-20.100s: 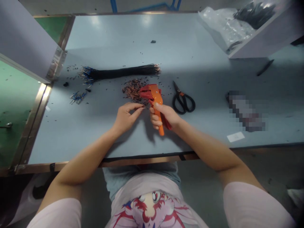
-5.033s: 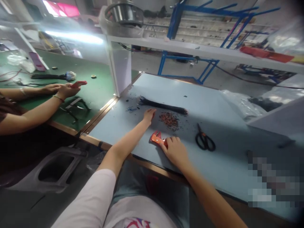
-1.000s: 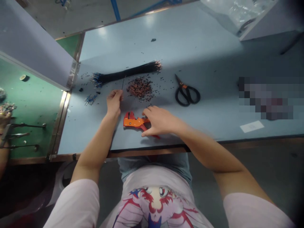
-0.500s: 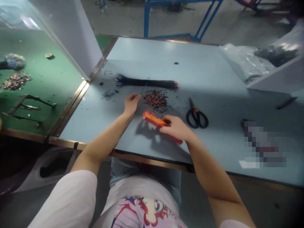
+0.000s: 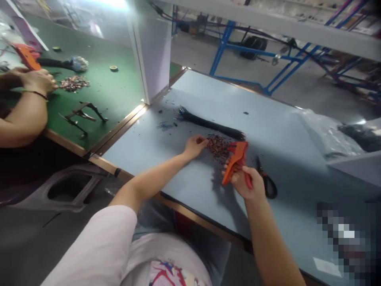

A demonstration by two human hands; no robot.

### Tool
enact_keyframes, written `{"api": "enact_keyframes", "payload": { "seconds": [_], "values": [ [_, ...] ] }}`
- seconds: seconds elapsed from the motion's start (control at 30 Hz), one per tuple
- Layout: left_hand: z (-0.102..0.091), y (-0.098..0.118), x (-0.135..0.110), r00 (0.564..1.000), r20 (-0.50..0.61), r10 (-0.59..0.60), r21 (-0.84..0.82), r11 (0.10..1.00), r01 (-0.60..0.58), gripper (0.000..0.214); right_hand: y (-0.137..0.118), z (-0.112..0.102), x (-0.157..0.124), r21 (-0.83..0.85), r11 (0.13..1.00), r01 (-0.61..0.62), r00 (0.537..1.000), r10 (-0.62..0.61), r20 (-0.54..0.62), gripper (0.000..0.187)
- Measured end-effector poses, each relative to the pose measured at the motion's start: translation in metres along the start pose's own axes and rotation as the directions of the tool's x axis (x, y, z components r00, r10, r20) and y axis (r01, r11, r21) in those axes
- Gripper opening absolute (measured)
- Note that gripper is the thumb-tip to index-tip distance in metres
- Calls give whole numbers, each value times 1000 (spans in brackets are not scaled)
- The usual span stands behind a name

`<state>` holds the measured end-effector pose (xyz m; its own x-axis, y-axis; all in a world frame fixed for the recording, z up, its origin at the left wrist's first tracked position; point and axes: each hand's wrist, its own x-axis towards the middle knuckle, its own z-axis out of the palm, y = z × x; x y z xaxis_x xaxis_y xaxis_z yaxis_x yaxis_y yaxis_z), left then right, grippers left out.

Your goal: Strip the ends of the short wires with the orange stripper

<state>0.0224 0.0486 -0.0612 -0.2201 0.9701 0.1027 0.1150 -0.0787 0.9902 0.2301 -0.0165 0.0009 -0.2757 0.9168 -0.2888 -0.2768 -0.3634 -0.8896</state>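
Observation:
My right hand (image 5: 248, 183) is wrapped round the handles of an orange wire stripper (image 5: 235, 159), held up off the blue table (image 5: 166, 147) with its jaws pointing away from me. My left hand (image 5: 195, 145) is pinched shut on a thin black wire, too fine to see clearly, right beside a pile of stripped copper-coloured wire scraps (image 5: 218, 145). Behind the pile lies a bundle of black wires (image 5: 208, 123) with blue-tipped ends at its left.
Black scissors (image 5: 266, 180) lie just right of my right hand. A white divider post (image 5: 151, 47) separates my table from a green bench (image 5: 98, 87), where another person's hands (image 5: 35, 79) hold an orange tool. Clear plastic bags (image 5: 330, 135) sit at the right.
My right hand has lifted the stripper from the table and raised it upright. My left hand has moved right, up to the scrap pile. My view has swung left and up.

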Motion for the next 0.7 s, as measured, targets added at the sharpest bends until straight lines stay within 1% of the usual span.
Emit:
{"api": "enact_keyframes", "payload": {
  "seconds": [0.07, 0.13, 0.3, 0.43, 0.53, 0.6, 0.7],
  "values": [
    [0, 0, -2, 1000, 13, 7, 49, 999, -8, 21, 1, 0, -1, -5, 1000, -1, 1000, 1, 27, 30],
    [0, 2, -5, 999, 28, 21, 99, 995, -24, 21, 3, 0, -3, 7, 1000, -31, 999, 30, 45, 34],
    [6, 11, -18, 993, 91, 79, 180, 979, -95, 14, 17, -9, -4, 6, 990, -139, 988, 139, 65, 27],
    [12, 14, -26, 985, 133, 106, 198, 972, -131, 13, 28, -21, -7, 2, 992, -130, 987, 129, 99, 24],
    [12, 14, -27, 987, 132, 97, 173, 978, -119, 13, 31, -28, -12, 46, 992, -120, 986, 114, 122, 30],
    [11, 14, -27, 989, 118, 94, 190, 975, -115, 11, 31, -30, -17, 46, 990, -134, 980, 126, 151, 34],
    [11, 15, -27, 984, 88, 152, 258, 951, -170, 10, 30, -30, -23, -11, 988, -151, 965, 150, 217, 35]
  ]
}}
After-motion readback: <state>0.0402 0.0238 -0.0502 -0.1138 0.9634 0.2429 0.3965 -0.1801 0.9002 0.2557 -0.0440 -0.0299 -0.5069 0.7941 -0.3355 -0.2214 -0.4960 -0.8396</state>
